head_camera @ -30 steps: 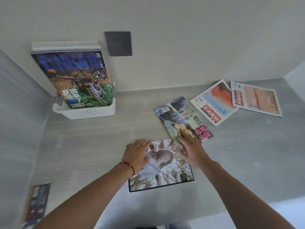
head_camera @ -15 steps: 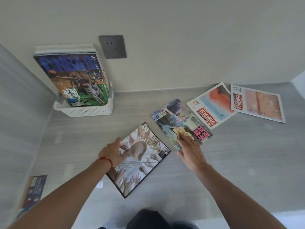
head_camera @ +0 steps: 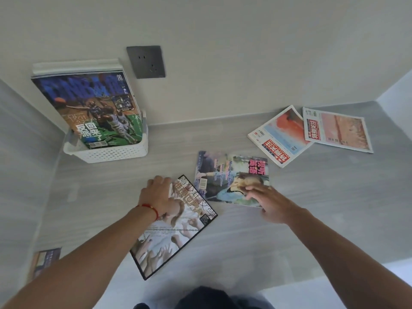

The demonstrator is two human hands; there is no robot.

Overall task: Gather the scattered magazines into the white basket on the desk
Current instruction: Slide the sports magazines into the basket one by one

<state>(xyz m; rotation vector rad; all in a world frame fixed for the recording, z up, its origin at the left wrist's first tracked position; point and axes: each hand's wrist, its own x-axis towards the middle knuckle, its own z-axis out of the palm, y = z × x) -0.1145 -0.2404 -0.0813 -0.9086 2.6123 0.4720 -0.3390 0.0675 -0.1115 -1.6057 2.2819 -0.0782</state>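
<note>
Presently our left hand [head_camera: 157, 195] presses flat on black-bordered magazine [head_camera: 176, 226], right hand [head_camera: 270, 205] fingertips pin colourful magazine [head_camera: 229, 177]; presumably steadying both for sliding together.

A pale grey bench [head_camera: 312, 210] with a faint wood grain runs back to a plain off-white wall [head_camera: 245, 52]. A dark grey power socket [head_camera: 146, 62] is set low in that wall — just above the bench line. Grey side panels [head_camera: 20, 139] close the space left and right, under soft, even light.

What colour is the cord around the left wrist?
Red; the cord shows clearly in the head view.
</note>
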